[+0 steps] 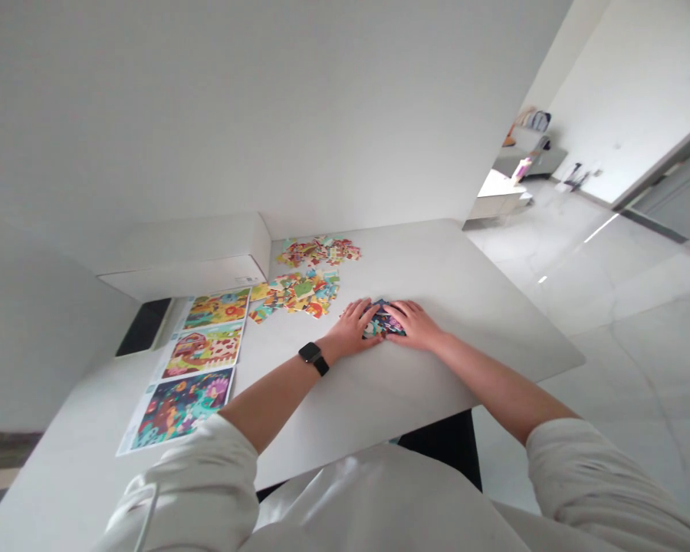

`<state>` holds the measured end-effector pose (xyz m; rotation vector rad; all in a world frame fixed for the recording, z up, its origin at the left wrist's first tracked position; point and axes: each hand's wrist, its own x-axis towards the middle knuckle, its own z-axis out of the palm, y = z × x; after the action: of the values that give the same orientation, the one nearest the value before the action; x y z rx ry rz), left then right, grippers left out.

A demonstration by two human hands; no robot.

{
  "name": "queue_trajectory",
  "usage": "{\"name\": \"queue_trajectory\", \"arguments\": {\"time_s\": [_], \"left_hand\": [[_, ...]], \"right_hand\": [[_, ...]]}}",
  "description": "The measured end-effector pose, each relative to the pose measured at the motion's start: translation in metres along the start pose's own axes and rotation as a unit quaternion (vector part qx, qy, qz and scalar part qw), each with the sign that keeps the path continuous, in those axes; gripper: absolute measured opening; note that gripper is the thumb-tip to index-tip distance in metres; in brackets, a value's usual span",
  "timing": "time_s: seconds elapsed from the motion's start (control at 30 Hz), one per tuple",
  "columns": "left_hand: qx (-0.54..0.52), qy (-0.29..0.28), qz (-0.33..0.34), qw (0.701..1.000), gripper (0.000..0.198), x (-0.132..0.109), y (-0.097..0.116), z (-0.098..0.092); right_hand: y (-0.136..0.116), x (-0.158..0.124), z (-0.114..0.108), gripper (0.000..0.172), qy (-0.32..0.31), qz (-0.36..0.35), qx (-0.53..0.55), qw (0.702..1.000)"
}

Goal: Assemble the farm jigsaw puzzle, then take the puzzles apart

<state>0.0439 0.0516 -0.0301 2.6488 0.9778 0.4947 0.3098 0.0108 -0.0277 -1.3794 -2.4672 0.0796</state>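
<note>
A pile of dark purple and blue jigsaw puzzle pieces (382,323) lies on the white table between my hands. My left hand (353,328), with a black watch on its wrist, rests along the pile's left side. Against the right side lies my right hand (415,323). Both hands have their fingers stretched out over the edges of the pile, hiding part of it. Beyond them are a yellow, green and orange heap of puzzle pieces (302,293) and a red and pink heap of puzzle pieces (320,250).
On the left, three colourful printed pictures (202,353) lie in a column beside a dark phone (143,327). A white box (189,257) stands along the wall behind them. The table's right edge (520,307) borders a shiny tiled floor.
</note>
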Motion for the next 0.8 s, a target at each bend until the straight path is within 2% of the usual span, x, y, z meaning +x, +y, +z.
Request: {"name": "queue_trajectory", "arguments": {"time_s": [0.17,0.3,0.4,0.5,0.6,0.8], "left_hand": [[0.004,0.004,0.001,1.0,0.086,0.079,-0.03,0.011],[0.01,0.007,-0.009,1.0,0.084,0.117,-0.059,0.009],[0.024,0.011,-0.026,0.999,0.084,0.125,-0.071,0.007],[0.039,0.016,-0.056,0.998,0.09,0.124,-0.074,0.006],[0.043,0.017,-0.069,0.997,0.094,0.122,-0.071,0.006],[0.037,0.023,-0.065,0.997,0.087,0.123,-0.069,0.001]], "right_hand": [[0.067,0.037,-0.002,0.081,0.009,0.024,0.002,1.0],[0.097,0.074,0.0,0.082,0.017,0.026,0.007,0.999],[0.108,0.095,0.004,0.083,0.016,0.015,0.011,1.0],[0.113,0.106,0.009,0.083,0.016,-0.004,0.021,1.0],[0.115,0.108,0.012,0.081,0.02,-0.012,0.027,0.999],[0.117,0.108,0.012,0.082,0.008,-0.02,0.021,1.0]]}}
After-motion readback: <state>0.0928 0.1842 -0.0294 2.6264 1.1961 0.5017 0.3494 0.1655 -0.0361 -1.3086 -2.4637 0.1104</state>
